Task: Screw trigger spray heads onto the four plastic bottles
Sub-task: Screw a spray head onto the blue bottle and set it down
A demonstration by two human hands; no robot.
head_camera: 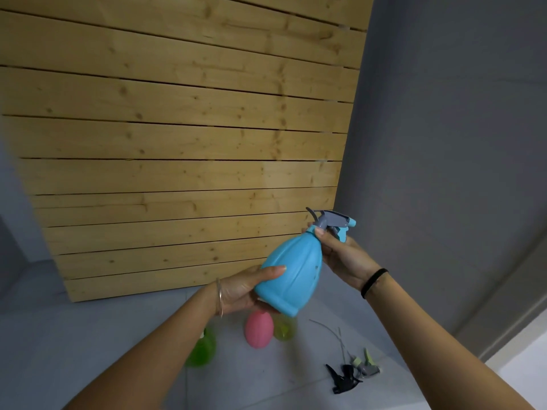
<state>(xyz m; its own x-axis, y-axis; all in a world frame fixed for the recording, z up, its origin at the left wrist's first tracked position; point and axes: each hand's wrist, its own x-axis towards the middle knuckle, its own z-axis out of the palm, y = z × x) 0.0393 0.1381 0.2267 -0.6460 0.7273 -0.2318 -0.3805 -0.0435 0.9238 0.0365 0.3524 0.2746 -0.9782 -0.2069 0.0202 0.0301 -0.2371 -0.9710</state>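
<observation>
I hold a blue bottle (291,272) tilted in the air, its grey and blue trigger spray head (334,221) sitting on the neck. My left hand (245,291) cups the bottle's base. My right hand (343,255) grips the neck and collar just under the spray head. Below on the grey floor stand a pink bottle (258,328), a yellow-green bottle (284,328) partly hidden behind the blue one, and a green bottle (202,349) partly behind my left forearm. Loose spray heads lie at the right: a black one (343,378) and a grey-green one (367,365) with thin dip tubes.
A tall panel of wooden slats (177,143) leans against the grey wall (444,143) ahead. A white strip of floor or threshold (524,359) shows at the far right. Grey floor tiles (266,389) lie around the bottles.
</observation>
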